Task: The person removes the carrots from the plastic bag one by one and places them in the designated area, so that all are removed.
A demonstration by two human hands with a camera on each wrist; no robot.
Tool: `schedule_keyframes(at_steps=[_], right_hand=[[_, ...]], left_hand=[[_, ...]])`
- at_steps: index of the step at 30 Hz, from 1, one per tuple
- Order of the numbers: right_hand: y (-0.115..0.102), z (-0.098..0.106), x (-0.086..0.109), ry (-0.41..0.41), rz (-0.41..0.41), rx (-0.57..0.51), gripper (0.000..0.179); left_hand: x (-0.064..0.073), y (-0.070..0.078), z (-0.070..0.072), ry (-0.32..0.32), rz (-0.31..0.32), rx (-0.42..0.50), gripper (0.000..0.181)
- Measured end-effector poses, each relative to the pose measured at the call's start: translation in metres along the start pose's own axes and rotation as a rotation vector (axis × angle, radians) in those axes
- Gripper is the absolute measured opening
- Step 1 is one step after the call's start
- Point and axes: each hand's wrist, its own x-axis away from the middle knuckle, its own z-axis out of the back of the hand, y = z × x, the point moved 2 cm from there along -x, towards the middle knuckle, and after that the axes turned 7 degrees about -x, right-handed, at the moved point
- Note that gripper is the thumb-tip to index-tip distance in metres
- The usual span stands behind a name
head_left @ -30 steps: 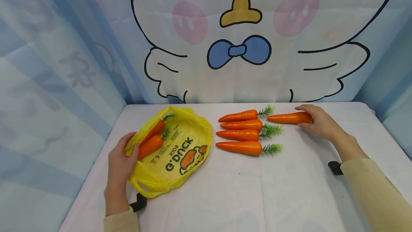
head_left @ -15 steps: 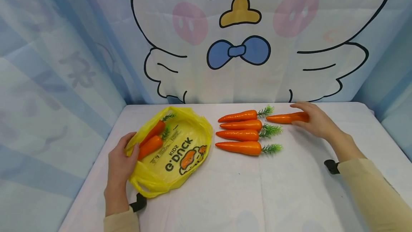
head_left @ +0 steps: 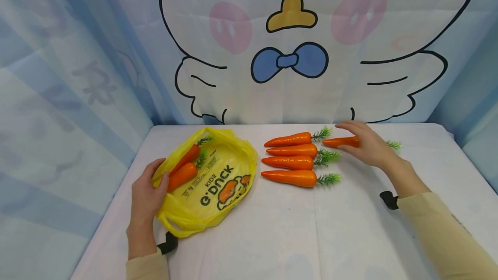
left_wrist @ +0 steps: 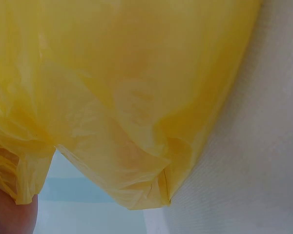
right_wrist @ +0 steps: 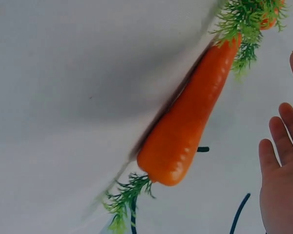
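My left hand [head_left: 147,193] holds the edge of a yellow plastic bag [head_left: 243,154], thumb over the rim; its other fingers are mostly hidden behind the plastic. Inside the bag lie two orange carrots, a front carrot [head_left: 183,177] and a rear carrot [head_left: 189,155]. My right hand [head_left: 367,146] hovers over a lone carrot [right_wrist: 185,117] at the table's back right. That carrot lies on the cloth, and the right wrist view shows my fingers [right_wrist: 285,139] spread and apart from it. In the left wrist view the bag [left_wrist: 136,73] fills most of the picture.
Several carrots with green tops lie in a row left of the lone carrot, the front one [head_left: 289,178] nearest me. A white cloth [head_left: 272,237] covers the table. Behind it hangs a curtain [head_left: 288,98] with a cartoon print.
My right hand has slid left along the lone carrot, from its leafy end towards its tip, and the green top now shows behind the hand. The left hand and bag have stayed put.
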Motion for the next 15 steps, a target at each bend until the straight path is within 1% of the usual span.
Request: schedule_keyframes(at_steps=[9,15], right_hand=[[-0.023,-0.012,-0.009,0.009,0.069,-0.050,0.056],[-0.036,-0.020,-0.017,-0.026,0.085,-0.058,0.058]], left_hand=[[0.000,0.001,0.000,-0.012,0.018,0.008,0.041],[0.000,0.000,0.002,-0.009,0.019,0.000,0.042]])
